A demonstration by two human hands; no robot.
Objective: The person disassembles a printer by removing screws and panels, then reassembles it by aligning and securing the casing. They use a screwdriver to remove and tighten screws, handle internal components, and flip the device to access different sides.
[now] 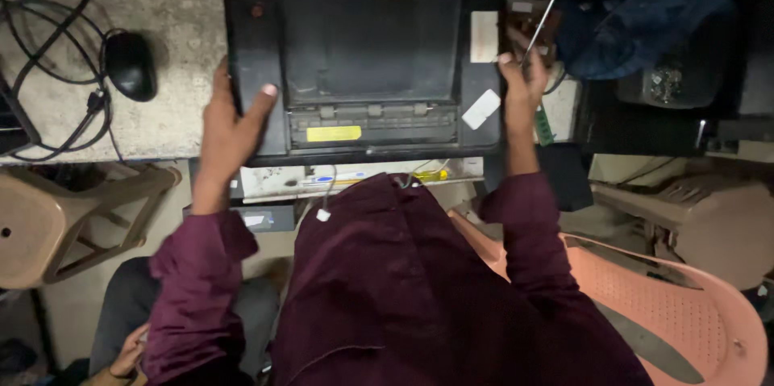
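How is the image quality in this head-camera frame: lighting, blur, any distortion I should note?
Head view: dim, uneven light, with the black printer losing detail in its dark panels and the right side falling into deep shadow; the pale desk is the brightest patch. The left hand and right hand look slightly soft. Wide-angle bending shows at the edges, around the stool and pink chair.

Matt black plastic printer, rough stone-like counter, glossy mouse, corduroy sleeve

Printer on desk; mouse left of it; stool below-left.
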